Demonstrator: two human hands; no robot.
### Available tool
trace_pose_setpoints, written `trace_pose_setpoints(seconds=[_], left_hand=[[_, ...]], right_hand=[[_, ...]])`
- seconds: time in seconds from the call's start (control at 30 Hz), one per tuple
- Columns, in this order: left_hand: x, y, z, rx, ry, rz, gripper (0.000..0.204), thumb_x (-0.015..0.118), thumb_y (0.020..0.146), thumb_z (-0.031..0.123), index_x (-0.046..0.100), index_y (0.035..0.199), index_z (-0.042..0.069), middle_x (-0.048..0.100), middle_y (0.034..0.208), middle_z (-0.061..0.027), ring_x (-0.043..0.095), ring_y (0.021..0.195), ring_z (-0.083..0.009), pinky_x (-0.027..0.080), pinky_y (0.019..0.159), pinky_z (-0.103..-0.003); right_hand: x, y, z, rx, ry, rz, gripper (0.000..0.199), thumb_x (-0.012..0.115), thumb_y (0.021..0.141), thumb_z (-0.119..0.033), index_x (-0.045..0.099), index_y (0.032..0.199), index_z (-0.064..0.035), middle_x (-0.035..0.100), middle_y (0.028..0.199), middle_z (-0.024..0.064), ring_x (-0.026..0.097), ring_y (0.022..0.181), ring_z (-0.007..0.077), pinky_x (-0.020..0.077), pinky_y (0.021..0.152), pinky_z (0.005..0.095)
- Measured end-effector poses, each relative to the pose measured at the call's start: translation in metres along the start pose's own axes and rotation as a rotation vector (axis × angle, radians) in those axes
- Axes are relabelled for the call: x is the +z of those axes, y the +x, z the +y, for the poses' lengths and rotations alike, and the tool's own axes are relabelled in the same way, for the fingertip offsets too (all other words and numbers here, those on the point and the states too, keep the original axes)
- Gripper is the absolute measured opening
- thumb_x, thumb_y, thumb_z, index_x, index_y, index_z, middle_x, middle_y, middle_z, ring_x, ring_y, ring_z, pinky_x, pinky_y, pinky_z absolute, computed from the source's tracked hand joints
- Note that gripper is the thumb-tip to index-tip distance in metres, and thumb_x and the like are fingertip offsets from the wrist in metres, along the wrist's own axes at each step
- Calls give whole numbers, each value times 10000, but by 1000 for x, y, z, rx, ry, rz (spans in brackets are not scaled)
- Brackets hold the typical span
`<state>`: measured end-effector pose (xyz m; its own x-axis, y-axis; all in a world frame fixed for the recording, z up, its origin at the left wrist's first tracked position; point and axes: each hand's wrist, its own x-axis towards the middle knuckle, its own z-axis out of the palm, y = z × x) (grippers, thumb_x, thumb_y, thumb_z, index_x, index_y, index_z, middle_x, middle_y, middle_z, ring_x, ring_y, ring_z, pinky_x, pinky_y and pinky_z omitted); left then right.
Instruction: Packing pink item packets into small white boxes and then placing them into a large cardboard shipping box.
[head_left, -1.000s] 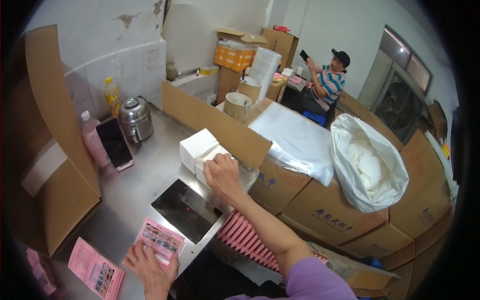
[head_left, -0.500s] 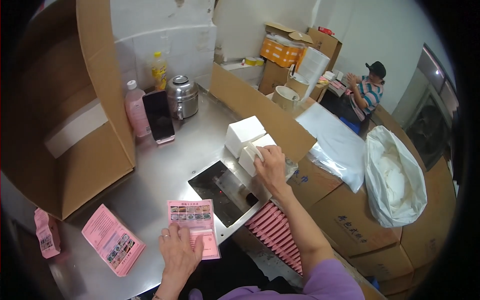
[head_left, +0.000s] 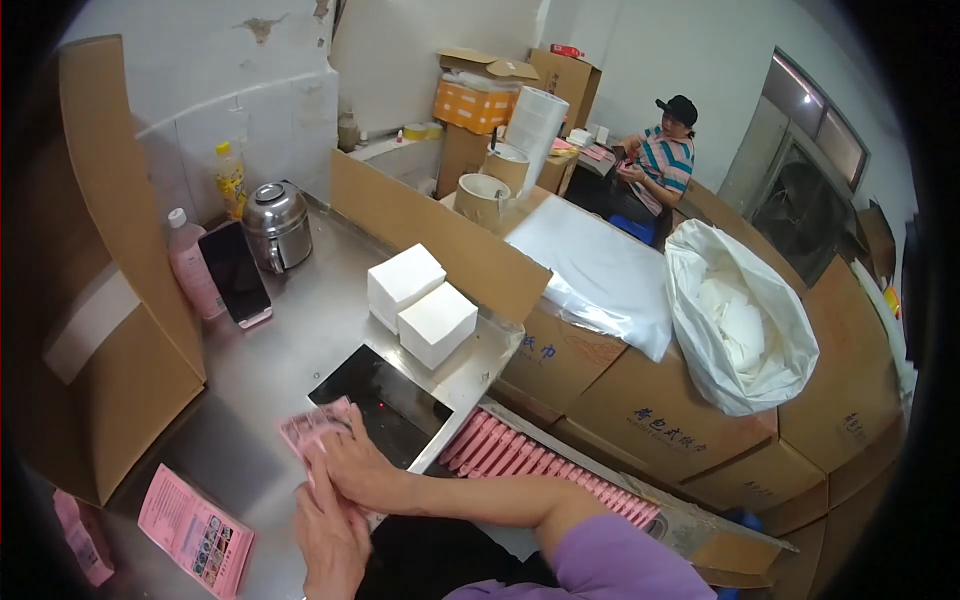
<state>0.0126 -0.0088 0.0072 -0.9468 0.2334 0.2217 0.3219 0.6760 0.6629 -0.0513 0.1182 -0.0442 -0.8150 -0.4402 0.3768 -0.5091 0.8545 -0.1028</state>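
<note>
Both my hands meet over a pink printed packet (head_left: 318,424) with small food pictures, at the near left of the black opening. My right hand (head_left: 362,466) lies across the packet with its fingers closed on it. Below and partly behind it, my left hand (head_left: 332,530) grips the lower part of the packet; the hands cover much of it. To the left on the steel table (head_left: 275,350) lies a stack of similar pink printed packets (head_left: 197,535). Two white blocks of folded tissues (head_left: 438,325) stand side by side beyond the opening.
A large open carton (head_left: 140,380) stands at the left. A phone (head_left: 236,272), pink bottle (head_left: 190,255), yellow bottle (head_left: 230,180) and steel pot (head_left: 278,230) are behind. Right are a tray of pink packets (head_left: 550,465), cartons (head_left: 650,420), and a white sack (head_left: 740,330). Another person (head_left: 660,155) sits farther back.
My right hand has left the white tissue blocks and come to the pink packet at my left hand. The packet is now tilted in both hands. The view has shifted to the right.
</note>
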Motion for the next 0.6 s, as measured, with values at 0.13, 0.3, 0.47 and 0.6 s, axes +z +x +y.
trace_pose_setpoints(seconds=[0.13, 0.3, 0.47, 0.6], left_hand=[[-38, -12, -8, 78, 28, -114, 435, 632, 941, 199, 546, 1325, 13, 607, 1040, -197, 576, 964, -366, 463, 864, -484], [-39, -28, -3, 214, -9, -151, 397, 625, 921, 111, 578, 1309, 35, 640, 955, -190, 613, 889, -387, 495, 793, -453], [-24, -14, -18, 202, -73, -84, 358, 626, 921, 109, 606, 1270, 34, 646, 982, -196, 623, 887, -386, 495, 810, -466], [-27, -8, -5, 274, -45, -56, 249, 633, 915, 125, 656, 1141, 23, 664, 950, -176, 622, 906, -369, 495, 846, -454]], right_hand=[[17, -7, 60, 130, 127, 71, 424, 532, 881, -134, 526, 1296, -47, 605, 1003, 198, 602, 1071, 336, 363, 1072, 593], [-4, -13, 80, 333, 32, -124, 247, 573, 856, -137, 586, 1073, -19, 683, 661, 156, 703, 619, 337, 552, 542, 451], [-11, 0, 78, 374, 152, -247, 200, 590, 858, -177, 685, 788, -15, 702, 749, 206, 714, 706, 376, 566, 618, 483], [-9, 4, 73, 360, 133, -198, 193, 594, 861, -189, 686, 839, -20, 696, 775, 192, 703, 723, 373, 551, 615, 489]])
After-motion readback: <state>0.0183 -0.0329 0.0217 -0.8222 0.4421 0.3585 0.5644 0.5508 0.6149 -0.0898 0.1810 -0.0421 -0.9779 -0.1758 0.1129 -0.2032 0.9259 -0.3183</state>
